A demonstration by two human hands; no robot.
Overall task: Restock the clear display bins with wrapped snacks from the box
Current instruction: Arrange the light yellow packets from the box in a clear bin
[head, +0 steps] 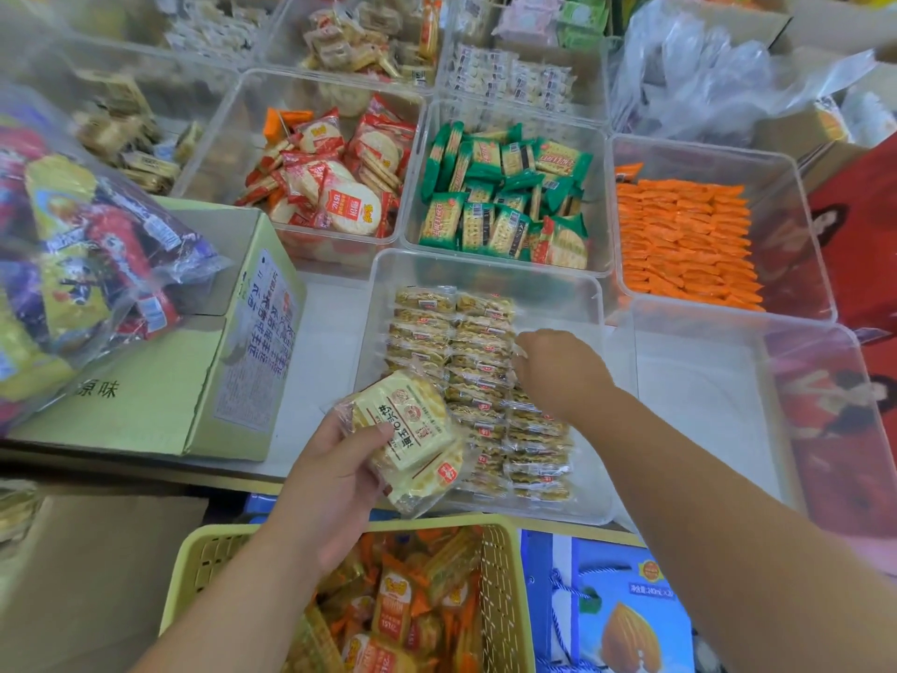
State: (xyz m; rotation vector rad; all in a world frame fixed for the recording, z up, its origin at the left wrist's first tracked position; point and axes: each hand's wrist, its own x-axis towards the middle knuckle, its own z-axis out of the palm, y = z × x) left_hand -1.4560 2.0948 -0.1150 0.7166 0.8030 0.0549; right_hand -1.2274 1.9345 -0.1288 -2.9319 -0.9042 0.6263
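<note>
I have one head view, looking forward and down from close above the left hand (335, 483) gripping cracker packs (412, 437).

The left hand (335, 478) grips a stack of wrapped cracker packets (412, 429) over the near-left corner of the clear bin (480, 258), thumb on top. The right hand (558, 371) reaches inside that bin, knuckles up, fingers curled downward, their grip hidden.

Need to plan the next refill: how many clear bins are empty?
1: the near-right bin, beside the cracker bin that the right hand reaches into. More may sit out of view.
</note>
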